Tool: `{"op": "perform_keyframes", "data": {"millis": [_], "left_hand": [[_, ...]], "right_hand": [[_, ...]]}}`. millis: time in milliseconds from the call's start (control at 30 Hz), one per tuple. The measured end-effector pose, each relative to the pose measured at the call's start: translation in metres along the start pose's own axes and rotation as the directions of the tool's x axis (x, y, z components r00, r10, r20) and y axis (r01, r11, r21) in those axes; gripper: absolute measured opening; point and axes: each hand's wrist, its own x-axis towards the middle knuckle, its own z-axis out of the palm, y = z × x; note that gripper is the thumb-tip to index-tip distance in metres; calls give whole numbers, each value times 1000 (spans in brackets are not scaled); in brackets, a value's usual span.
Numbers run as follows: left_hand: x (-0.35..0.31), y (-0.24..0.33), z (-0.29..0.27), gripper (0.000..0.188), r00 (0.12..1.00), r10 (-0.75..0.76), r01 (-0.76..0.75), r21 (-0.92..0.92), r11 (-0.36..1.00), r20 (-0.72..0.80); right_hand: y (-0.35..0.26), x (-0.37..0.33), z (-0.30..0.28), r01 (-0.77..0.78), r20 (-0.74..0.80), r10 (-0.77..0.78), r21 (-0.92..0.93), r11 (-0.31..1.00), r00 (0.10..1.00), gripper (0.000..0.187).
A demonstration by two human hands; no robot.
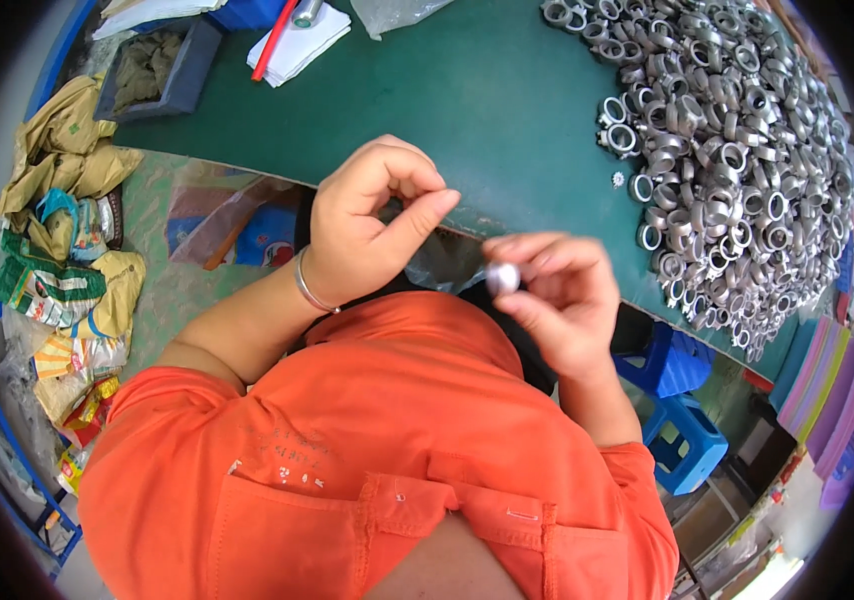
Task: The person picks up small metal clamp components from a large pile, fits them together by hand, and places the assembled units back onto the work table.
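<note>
My right hand (569, 290) pinches a small, shiny, rounded metal part (503, 279) between thumb and fingers, just off the table's near edge. Motion blur hides the part's exact shape. My left hand (377, 215) is raised over the same edge, its thumb and forefinger pressed together and the other fingers curled. Whatever may be in that pinch is too small or hidden to make out. A large heap of grey metal rings with small lugs (737, 160) covers the right side of the green table (447, 100).
A small white toothed piece (618, 180) lies beside the heap. At the far left stand a grey bin (187, 70) and white papers under a red stick (275, 40). Crumpled bags (67, 250) line the left side; blue stools (685, 440) stand at lower right.
</note>
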Motion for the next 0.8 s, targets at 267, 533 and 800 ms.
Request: {"op": "perform_keyframes", "data": {"millis": [267,533,800], "left_hand": [[23,3,-2,13,995,81,-94,257,962,61],[23,-2,1,11,993,-4,-39,344,938,122],[26,-1,-2,11,991,-37,1,275,961,125]], "right_hand": [[-26,20,3,348,395,20,-832,432,919,27],[-27,191,-53,151,172,-28,-922,-356,985,31],[10,208,-70,-44,-50,-3,-832,-554,999,42]]}}
